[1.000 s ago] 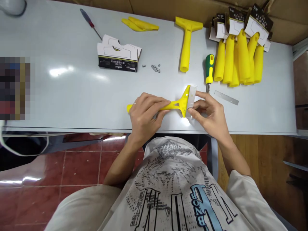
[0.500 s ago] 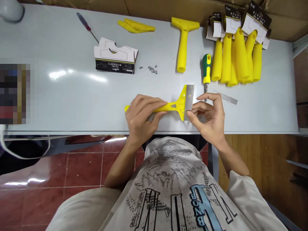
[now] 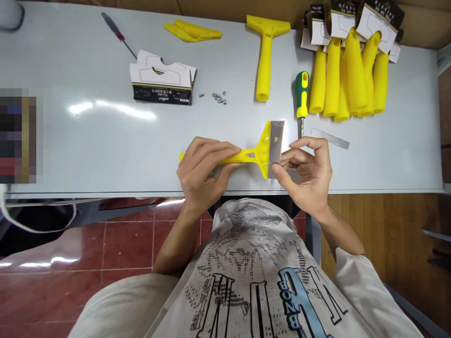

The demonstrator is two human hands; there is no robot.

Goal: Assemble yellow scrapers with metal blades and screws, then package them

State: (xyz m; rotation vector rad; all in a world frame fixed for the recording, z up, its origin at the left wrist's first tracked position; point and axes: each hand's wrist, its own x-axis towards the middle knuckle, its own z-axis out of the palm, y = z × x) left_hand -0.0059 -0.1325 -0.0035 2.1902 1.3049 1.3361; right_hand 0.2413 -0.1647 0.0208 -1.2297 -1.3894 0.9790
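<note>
My left hand [image 3: 207, 171] is wrapped round the handle of a yellow scraper [image 3: 260, 152], which lies sideways with its wide head to the right. Flat on that head rests a grey metal blade [image 3: 276, 141], its long edge running front to back. The thumb of my right hand [image 3: 310, 176] presses the blade near its front end, with the other fingers curled at its right edge. Small holes show in the yellow head beside the blade. Beyond my right fingers lie a green and yellow screwdriver [image 3: 302, 94] and a thin loose blade strip [image 3: 331, 139].
Several yellow handles [image 3: 355, 80] with card sleeves [image 3: 378, 21] are piled at the back right. Another yellow scraper body [image 3: 263, 65], small screws [image 3: 219, 98], folded cards [image 3: 162, 89], yellow blade covers [image 3: 193, 31] and a thin screwdriver [image 3: 118, 34] lie across the table [image 3: 105, 155].
The camera view has shifted slightly, so the table items sit a little higher in the picture. Both hands keep their hold on the scraper and blade, almost unmoved.
</note>
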